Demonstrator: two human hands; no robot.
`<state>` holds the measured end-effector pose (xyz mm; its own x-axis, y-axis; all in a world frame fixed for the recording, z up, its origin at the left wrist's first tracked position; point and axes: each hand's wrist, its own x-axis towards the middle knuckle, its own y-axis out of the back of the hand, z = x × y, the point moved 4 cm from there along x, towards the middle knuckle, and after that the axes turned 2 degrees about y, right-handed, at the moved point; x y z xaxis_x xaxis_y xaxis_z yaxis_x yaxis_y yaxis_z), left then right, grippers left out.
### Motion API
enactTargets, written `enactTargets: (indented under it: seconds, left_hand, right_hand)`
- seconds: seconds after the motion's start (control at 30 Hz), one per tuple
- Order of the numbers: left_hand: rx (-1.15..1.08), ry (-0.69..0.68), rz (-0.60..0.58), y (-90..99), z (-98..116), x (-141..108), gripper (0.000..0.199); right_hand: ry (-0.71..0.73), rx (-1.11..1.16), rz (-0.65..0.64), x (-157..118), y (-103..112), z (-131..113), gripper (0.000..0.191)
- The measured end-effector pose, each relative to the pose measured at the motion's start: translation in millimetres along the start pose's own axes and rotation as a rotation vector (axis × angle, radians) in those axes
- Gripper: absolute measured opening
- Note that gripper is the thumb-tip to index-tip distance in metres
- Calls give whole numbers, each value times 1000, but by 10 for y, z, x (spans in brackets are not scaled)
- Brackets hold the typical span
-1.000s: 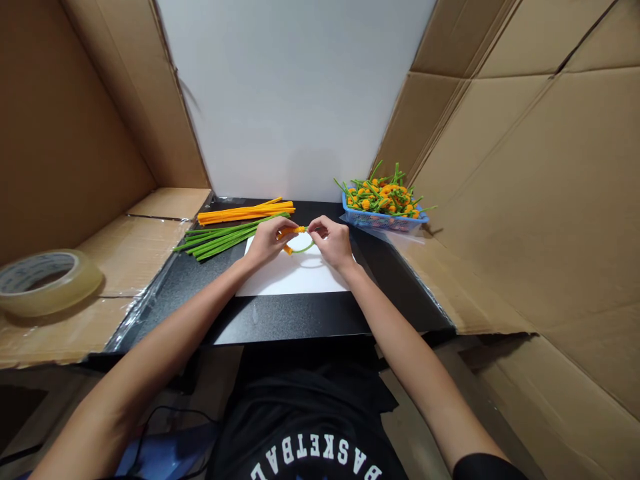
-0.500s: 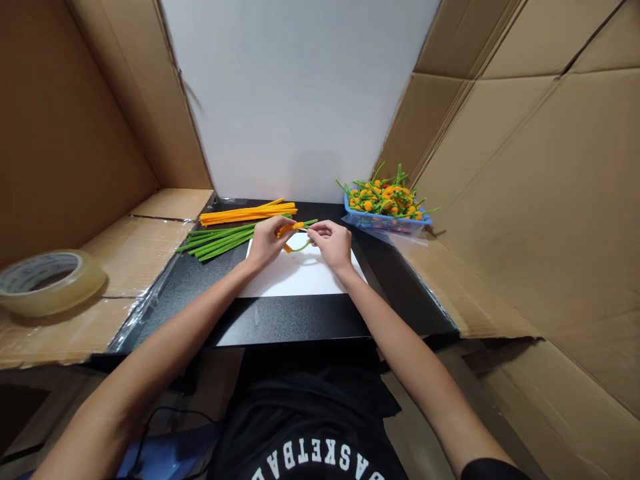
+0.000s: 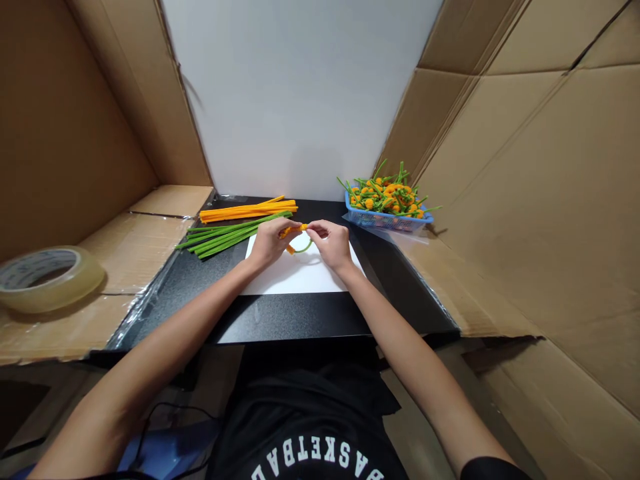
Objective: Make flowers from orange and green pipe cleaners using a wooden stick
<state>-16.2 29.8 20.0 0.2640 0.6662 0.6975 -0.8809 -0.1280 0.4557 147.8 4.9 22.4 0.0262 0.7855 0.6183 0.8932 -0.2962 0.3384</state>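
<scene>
Between my two hands, above a white sheet, is a ring of pipe cleaner with orange coils and a green stretch along its lower side. My left hand pinches its orange left part. On the right, my right hand closes thumb and fingers on the orange coil's other end. The fingertips nearly meet, and they hide part of the ring. Left of my left hand lie loose green pipe cleaners, with a bundle of orange pipe cleaners behind them.
A blue basket heaped with orange-and-green pipe cleaner pieces stands at the back right, on a clear plastic sheet. A tape roll rests on cardboard at the left. Cardboard walls flank the black table.
My right hand's fingertips have moved slightly left, nearer my left hand, onto the orange coil. The green end that stuck out past the coil is now hidden.
</scene>
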Motion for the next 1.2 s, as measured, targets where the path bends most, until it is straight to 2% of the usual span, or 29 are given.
enactTargets:
  seconds: [0.1, 0.2, 0.47, 0.83, 1.2]
  left_hand:
    - [3, 23, 36, 8, -15, 4, 34]
    - [-2, 38, 41, 12, -13, 8, 34]
    - [13, 41, 4, 9, 23, 28, 32]
    - [15, 57, 23, -6, -85, 13, 19]
    - [57, -65, -30, 4, -71, 16, 24]
  right_hand:
    - [-96, 89, 26, 2, -11, 26, 16]
    - [-135, 107, 48, 4, -9, 44, 15]
    - [-144, 26, 129, 9, 52, 21, 9]
    - [-159, -39, 178, 27, 106, 56, 9]
    - [-15, -42, 92, 38, 130, -3, 17]
